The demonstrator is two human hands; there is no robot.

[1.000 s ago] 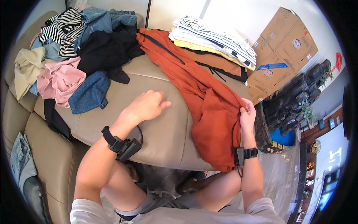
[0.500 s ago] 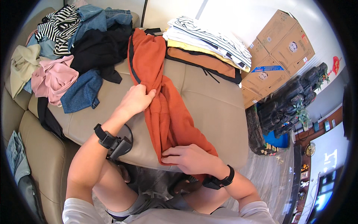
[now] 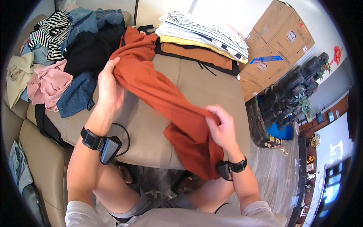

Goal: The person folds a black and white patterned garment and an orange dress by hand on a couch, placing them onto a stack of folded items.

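On a tan sofa (image 3: 223, 89), an orange garment (image 3: 162, 96) risks a slip and a snag

Across the broad sofa seat, a heap of loose clothes (image 3: 92, 49) sprawls at the far left, its black pieces against the far end of the orange garment; a sideways pull could drag some of them along. The garment itself runs aslant from the heap to the front edge of the seat, where its near end droops over toward the person's right leg (image 3: 215, 193). Should the right grip loosen, that weight could draw the cloth off the edge. Its folds look bunched, so flattening it as it lies would probably leave creases. The folded stack (image 3: 202, 36) stands beyond, near the garment's far end; a wide swing could knock it askew. The left hand (image 3: 111, 83) holds the garment's upper edge, thumb against the cloth, other fingertips hidden; the right hand (image 3: 223, 126) pinches a fold farther down, thumb and fingers closed. At the right wrist, a black box (image 3: 225, 170) sits right beside the drooping cloth and could catch it. From the left wrist's device (image 3: 110, 150) loops a thin cord (image 3: 128, 140), which might hook a passing fold.
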